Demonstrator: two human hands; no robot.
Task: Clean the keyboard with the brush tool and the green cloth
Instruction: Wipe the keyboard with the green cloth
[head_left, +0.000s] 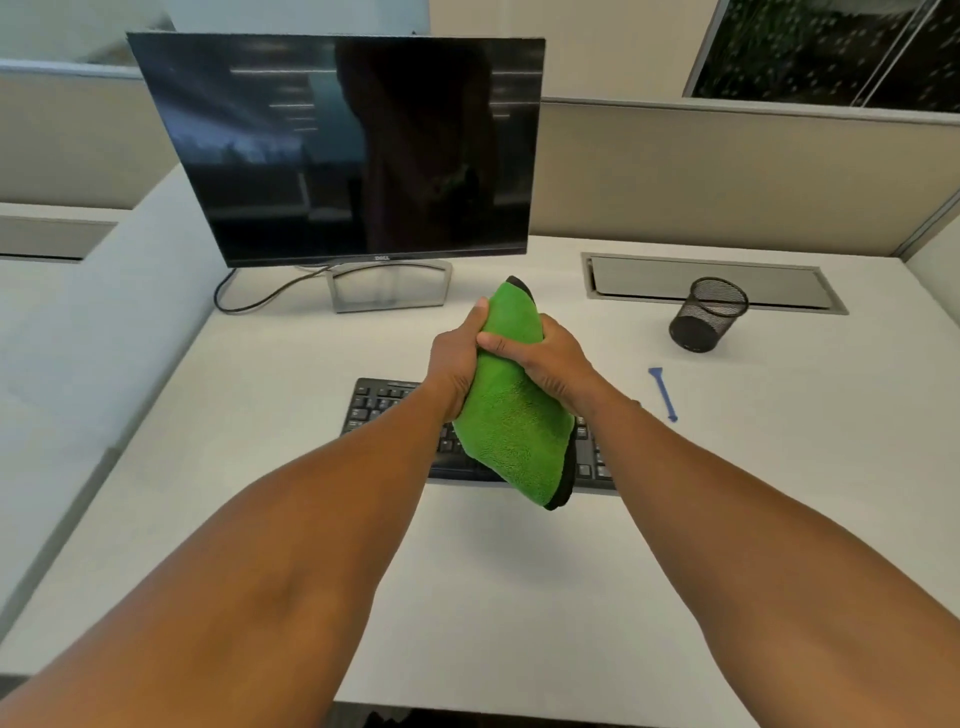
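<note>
Both hands are up in front of the person, above the black keyboard (384, 410), with the green cloth (511, 410) bunched between them. The left hand (457, 358) wraps its fingers round the left side of the bundle with the thumb lying up along it; the right hand (545, 358) curls over the right side, its thumb pressed across the front. Both grip the cloth firmly, and it hangs down from them over the middle of the keyboard, not visibly touching the keys.

The cloth looks thick, fluffy and soft, with a dark edging or backing showing at the top and bottom ends. It should be light and limp, folding wherever it is squeezed, so it is best taken as a wad in the palm with a flat pad left free for wiping. It is unlikely to slip or be damaged.

The keyboard lies flat on the white table (260, 364), largely hidden behind the arms and cloth. It is probably light and rigid and may slide under a wipe, so holding one edge would help.

The blue brush tool (663, 395) lies on the table to the right of the keyboard, well apart from the hands. It is thin and stiff-looking, and is best pinched along its shaft.

A black mesh cup (709, 314) stands tilted beyond the tool, and nothing shows inside it. A monitor (337, 150) stands dark at the back.
</note>
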